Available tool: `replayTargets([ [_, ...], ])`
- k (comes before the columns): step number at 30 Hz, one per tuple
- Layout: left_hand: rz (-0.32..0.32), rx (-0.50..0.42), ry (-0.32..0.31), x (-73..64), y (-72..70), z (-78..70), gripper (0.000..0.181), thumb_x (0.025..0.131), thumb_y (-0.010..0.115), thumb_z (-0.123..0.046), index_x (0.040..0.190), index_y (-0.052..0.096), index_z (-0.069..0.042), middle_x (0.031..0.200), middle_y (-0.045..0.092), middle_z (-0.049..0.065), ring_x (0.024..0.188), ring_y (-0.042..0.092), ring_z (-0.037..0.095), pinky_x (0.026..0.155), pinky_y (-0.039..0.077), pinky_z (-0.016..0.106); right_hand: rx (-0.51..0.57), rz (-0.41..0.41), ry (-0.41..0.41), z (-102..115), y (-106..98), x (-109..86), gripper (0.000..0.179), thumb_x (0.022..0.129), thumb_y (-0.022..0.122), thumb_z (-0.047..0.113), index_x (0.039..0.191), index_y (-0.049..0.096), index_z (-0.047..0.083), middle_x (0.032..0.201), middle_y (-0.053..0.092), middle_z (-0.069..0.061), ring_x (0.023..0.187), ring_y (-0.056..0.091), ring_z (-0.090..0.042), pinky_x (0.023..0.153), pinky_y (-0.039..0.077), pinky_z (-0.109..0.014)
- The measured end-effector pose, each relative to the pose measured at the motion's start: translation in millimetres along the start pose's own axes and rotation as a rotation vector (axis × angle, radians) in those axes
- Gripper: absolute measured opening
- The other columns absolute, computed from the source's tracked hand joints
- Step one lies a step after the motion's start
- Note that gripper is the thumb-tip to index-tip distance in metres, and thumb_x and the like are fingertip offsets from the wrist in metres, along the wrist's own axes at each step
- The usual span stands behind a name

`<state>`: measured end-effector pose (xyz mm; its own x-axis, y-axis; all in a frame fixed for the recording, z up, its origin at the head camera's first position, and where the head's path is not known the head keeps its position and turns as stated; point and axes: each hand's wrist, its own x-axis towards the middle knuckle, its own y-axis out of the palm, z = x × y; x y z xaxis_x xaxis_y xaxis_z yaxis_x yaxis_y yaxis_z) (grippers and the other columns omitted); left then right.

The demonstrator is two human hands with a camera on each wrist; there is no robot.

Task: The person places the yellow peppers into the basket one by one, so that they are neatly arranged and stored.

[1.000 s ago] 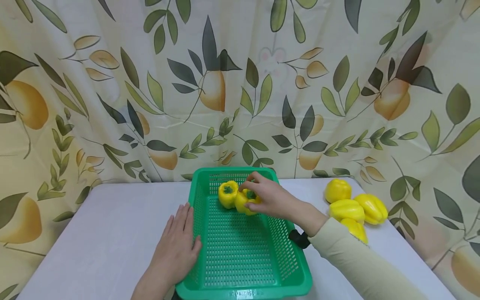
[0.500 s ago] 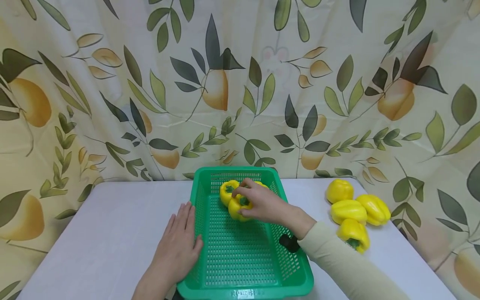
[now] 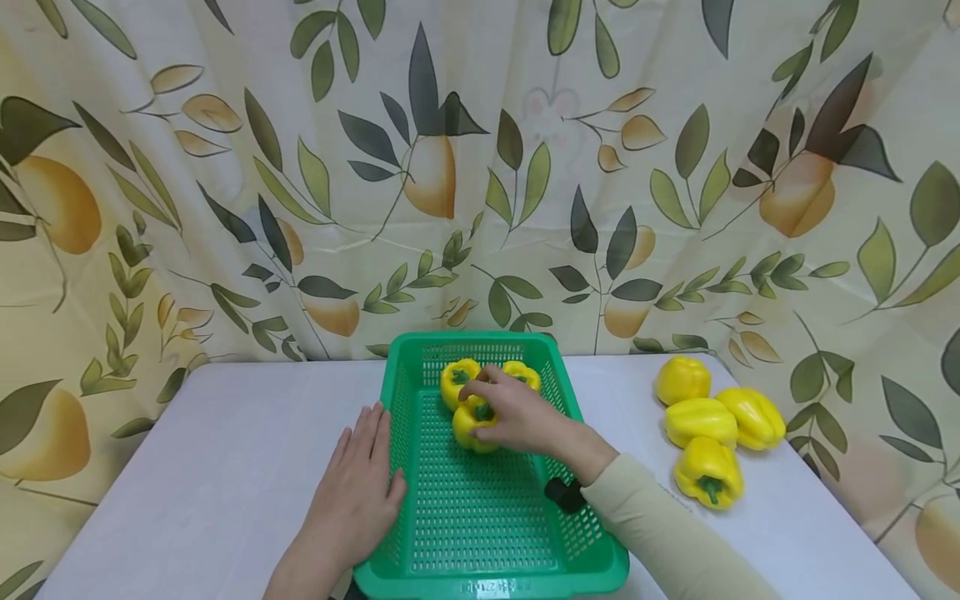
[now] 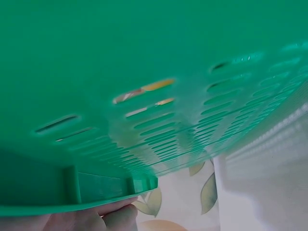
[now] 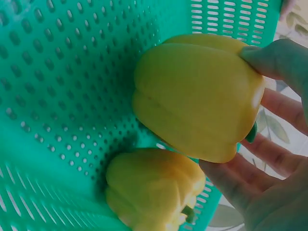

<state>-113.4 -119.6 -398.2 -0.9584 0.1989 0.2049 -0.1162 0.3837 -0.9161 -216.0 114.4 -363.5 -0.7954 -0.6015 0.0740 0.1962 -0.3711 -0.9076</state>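
Observation:
My right hand point(image 3: 528, 421) reaches into a green plastic basket point(image 3: 491, 587) and holds a yellow bell pepper point(image 3: 465, 430). Up close in the right wrist view, thumb and fingers grip this bell pepper point(image 5: 192, 96) around its green-stemmed end. Two more yellow bell peppers stand behind it in the basket, one at left point(image 3: 453, 380) and one at right point(image 3: 527, 374), partly covered by my hand. My left hand point(image 3: 352, 483) lies with straight fingers along the basket's left rim. From the left wrist, its fingers point(image 4: 120, 216) show against the rim.
Several loose yellow bell peppers sit grouped on the white tabletop point(image 3: 225, 492) to the basket's right, the nearest pepper point(image 3: 708, 473) with its stem toward me. A leaf-and-fruit patterned curtain point(image 3: 480, 183) hangs behind the table. A black strap piece point(image 3: 564, 495) is at my right wrist.
My right hand has moved the bell pepper slightly nearer and leftward inside the basket, uncovering the pepper at back right. The left hand stays on the rim.

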Motion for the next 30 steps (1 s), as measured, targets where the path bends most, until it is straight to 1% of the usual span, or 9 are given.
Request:
replayTargets([
  [7,0.005,-0.002,-0.004,0.4,0.0,-0.2,0.070,0.096,0.055,-0.025,0.154,0.027,0.004,0.163,0.022,0.020,0.153,0.019,0.036,0.122,0.022,0.057,-0.002,-0.012,-0.003,0,2,0.8,0.038,0.081,0.075,0.017,0.119,0.066,0.016,0.119,0.056,-0.004,0.095,0.056,-0.016,0.084,0.051,-0.030],
  [14,0.001,0.001,0.001,-0.1,0.9,-0.7,0.071,0.096,0.056,-0.025,0.153,0.028,0.005,0.163,0.024,0.020,0.152,0.020,0.036,0.122,0.022,0.057,0.009,0.008,0.037,-3,4,-0.4,0.038,0.081,0.075,0.017,0.118,0.067,0.016,0.119,0.056,-0.004,0.097,0.055,-0.017,0.083,0.051,-0.031],
  [19,-0.004,0.006,0.004,-0.7,-0.1,-1.4,0.071,0.096,0.056,-0.025,0.153,0.028,0.005,0.163,0.024,0.020,0.152,0.021,0.037,0.121,0.023,0.057,0.019,0.020,0.041,-5,7,-0.6,0.037,0.081,0.076,0.016,0.117,0.067,0.015,0.120,0.057,-0.005,0.099,0.055,-0.018,0.084,0.051,-0.033],
  [26,0.005,0.005,0.001,0.4,-1.6,-1.3,0.071,0.096,0.056,-0.025,0.154,0.027,0.005,0.163,0.023,0.021,0.152,0.019,0.037,0.121,0.023,0.058,0.011,0.014,0.056,-7,10,1.5,0.042,0.081,0.081,0.026,0.119,0.065,0.017,0.120,0.055,-0.002,0.098,0.056,-0.015,0.085,0.052,-0.031],
  [30,0.007,0.005,-0.001,1.0,-2.1,-1.2,0.072,0.096,0.056,-0.026,0.154,0.026,0.005,0.163,0.022,0.021,0.152,0.019,0.037,0.121,0.023,0.058,0.023,0.012,0.060,-8,11,2.1,0.044,0.081,0.081,0.031,0.119,0.065,0.016,0.121,0.055,-0.003,0.101,0.056,-0.016,0.089,0.053,-0.032],
])
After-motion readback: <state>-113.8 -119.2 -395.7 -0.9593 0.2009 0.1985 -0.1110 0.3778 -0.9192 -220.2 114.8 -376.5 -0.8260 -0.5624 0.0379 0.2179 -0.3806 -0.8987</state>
